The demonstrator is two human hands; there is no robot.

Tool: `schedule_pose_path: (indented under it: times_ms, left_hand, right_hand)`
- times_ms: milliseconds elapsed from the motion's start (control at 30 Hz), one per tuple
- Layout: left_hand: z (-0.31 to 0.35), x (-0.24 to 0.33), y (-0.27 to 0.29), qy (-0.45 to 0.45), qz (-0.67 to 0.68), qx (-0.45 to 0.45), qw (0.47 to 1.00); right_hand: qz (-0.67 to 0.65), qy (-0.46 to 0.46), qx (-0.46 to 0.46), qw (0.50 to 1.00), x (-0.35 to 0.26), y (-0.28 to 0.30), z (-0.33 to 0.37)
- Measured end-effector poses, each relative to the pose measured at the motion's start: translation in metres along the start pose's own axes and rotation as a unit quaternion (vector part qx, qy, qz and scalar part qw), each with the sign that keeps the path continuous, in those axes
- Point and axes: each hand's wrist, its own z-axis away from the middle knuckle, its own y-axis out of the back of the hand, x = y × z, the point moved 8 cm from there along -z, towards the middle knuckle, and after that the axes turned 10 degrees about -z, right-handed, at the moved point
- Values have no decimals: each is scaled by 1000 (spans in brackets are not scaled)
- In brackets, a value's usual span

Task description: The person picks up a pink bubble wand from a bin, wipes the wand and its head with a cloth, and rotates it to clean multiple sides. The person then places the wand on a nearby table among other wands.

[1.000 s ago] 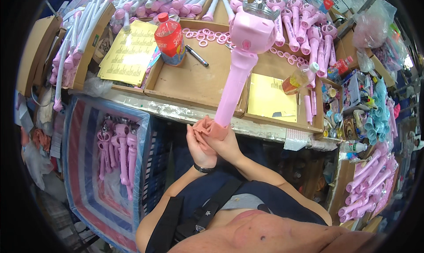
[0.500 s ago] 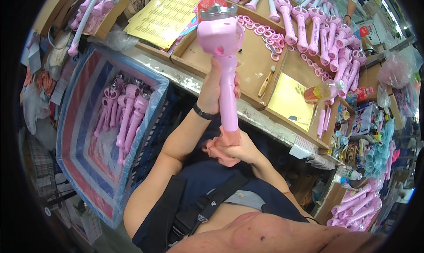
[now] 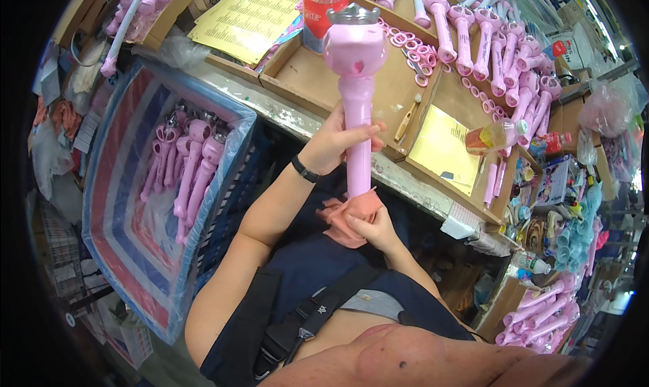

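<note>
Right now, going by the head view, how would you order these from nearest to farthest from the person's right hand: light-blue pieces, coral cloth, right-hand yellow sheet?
1. Coral cloth: in the right hand, around the pink wand's lower end.
2. Yellow sheet: up and right, in the tray.
3. Light-blue pieces: far right.

Scuffed wht bench [image 3: 284,115], cardbd trays [image 3: 318,73] on top, clr plastic [image 3: 177,53] at left
</note>
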Motion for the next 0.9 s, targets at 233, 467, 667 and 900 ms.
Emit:
schedule_pose_path:
  times_ms: [233, 467, 667, 900]
  left_hand:
    - [5, -4, -9, 25, 51, 0, 998]
    - [4, -5, -3, -3, 48, 30, 998]
    - [7, 8, 0, -65, 54, 32, 996]
    - [10, 18, 31, -178, 161, 184, 953]
  right_hand:
    - [48, -47, 6, 998, 10, 10, -7]
    - [-58, -58, 17, 996, 8, 10, 0]
    - [158, 167, 116, 966, -23, 33, 11]
    - [123, 422, 180, 880, -40, 49, 13]
